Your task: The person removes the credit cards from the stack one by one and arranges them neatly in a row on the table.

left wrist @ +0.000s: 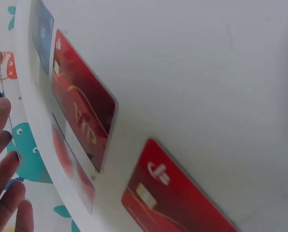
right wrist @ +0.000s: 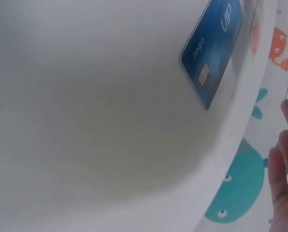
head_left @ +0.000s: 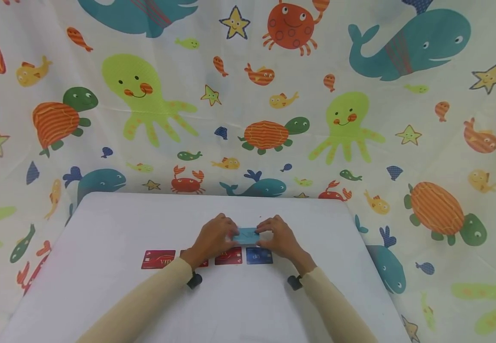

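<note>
My left hand (head_left: 215, 238) and right hand (head_left: 280, 239) pinch opposite ends of a flat light-blue rectangular piece (head_left: 245, 235), with thumbs at its near side and fingers at the far side. In both wrist views it shows only as a thin edge at the fingertips. Just on the near side of it, a blue card (head_left: 259, 256) and a red card (head_left: 228, 256) lie on the white table (head_left: 252, 300). Partly covered by my left wrist is another red card (head_left: 200, 263). The leftmost red card (head_left: 158, 259) bears the letters VIP.
The cards form a rough row across the table. Beyond the far table edge hangs a white curtain (head_left: 239, 109) printed with sea animals. A small dark wrist camera (head_left: 194, 280) sits under the left wrist, and a similar wrist camera (head_left: 295, 282) under the right.
</note>
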A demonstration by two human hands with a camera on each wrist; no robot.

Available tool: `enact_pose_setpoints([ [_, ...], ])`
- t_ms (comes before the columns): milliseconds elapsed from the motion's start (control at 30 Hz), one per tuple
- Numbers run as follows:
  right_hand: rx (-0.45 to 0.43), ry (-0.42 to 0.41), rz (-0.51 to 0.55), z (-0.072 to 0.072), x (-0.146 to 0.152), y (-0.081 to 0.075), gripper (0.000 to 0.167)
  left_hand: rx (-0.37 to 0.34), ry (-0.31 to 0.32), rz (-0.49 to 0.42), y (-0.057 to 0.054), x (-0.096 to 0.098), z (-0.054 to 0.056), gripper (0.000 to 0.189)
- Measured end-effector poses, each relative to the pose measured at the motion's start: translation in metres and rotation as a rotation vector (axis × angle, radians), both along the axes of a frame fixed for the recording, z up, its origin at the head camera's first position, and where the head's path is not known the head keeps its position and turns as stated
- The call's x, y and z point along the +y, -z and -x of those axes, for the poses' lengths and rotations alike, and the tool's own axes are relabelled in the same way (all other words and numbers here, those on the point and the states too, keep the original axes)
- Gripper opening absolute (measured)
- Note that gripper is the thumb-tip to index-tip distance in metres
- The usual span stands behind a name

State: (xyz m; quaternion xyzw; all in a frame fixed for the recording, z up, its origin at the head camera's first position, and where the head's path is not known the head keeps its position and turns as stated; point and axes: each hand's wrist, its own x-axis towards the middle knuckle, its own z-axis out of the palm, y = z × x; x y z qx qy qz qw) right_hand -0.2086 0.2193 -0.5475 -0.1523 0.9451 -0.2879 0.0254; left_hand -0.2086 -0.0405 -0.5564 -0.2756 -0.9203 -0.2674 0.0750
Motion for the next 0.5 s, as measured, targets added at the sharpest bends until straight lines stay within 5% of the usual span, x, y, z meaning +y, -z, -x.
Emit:
enact_pose_setpoints([
  [500,0.012,-0.002,0.049,-0.014,0.021,-0.004,0.028,-0.031,0.016,0.025,-0.003,0.021,-0.007,0.028],
])
